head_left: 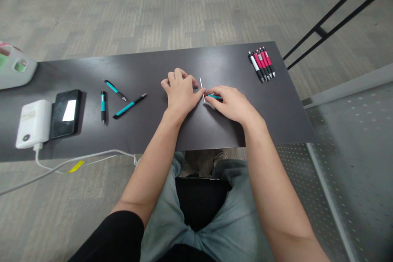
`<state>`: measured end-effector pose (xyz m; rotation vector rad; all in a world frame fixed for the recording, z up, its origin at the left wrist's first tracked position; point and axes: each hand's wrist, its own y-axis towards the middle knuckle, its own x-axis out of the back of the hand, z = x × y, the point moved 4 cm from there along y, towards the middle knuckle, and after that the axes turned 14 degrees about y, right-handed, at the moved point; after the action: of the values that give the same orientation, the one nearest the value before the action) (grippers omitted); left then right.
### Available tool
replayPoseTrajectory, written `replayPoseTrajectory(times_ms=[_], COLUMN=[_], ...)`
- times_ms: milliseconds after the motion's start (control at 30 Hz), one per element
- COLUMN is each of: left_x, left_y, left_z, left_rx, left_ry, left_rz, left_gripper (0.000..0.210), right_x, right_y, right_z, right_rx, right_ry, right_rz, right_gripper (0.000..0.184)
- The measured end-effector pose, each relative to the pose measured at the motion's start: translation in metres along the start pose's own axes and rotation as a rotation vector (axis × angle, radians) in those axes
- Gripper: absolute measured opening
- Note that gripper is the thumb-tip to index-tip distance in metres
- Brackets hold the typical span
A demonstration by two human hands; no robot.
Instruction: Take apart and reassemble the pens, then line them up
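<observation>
A thin silver pen refill lies near the middle of the dark table, between my two hands. My left hand rests with bent fingers spread apart, and its thumb tip meets the refill's side. Something small and dark shows under its fingertips, too hidden to name. In my right hand a teal pen barrel is pinched between thumb and fingers, close to the refill's near end. Most of that barrel is covered by the hand.
To the left lie three teal-and-black pens. Several red pens and a white one line up at the far right. A white power bank, its cable, a black phone-like device and a white plastic container occupy the left end.
</observation>
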<state>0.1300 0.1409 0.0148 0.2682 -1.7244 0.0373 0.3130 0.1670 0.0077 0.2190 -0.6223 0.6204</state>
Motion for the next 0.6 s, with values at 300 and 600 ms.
replayPoseTrajectory(times_ms=[300,600], left_x=[-0.002,0.010], left_y=[0.001,0.005], left_z=[0.012,0.037], left_rx=[-0.008,0.082], left_ry=[-0.056,-0.174], left_rz=[-0.036,-0.123], left_gripper=[0.014,0.011], right_x=[0.016,0.021], right_y=[0.002,0.001], right_z=[-0.016,-0.002], right_rx=[-0.068,-0.091], right_ry=[0.096,0.004], right_rz=[-0.189,-0.260], right_gripper=[0.026,0.012])
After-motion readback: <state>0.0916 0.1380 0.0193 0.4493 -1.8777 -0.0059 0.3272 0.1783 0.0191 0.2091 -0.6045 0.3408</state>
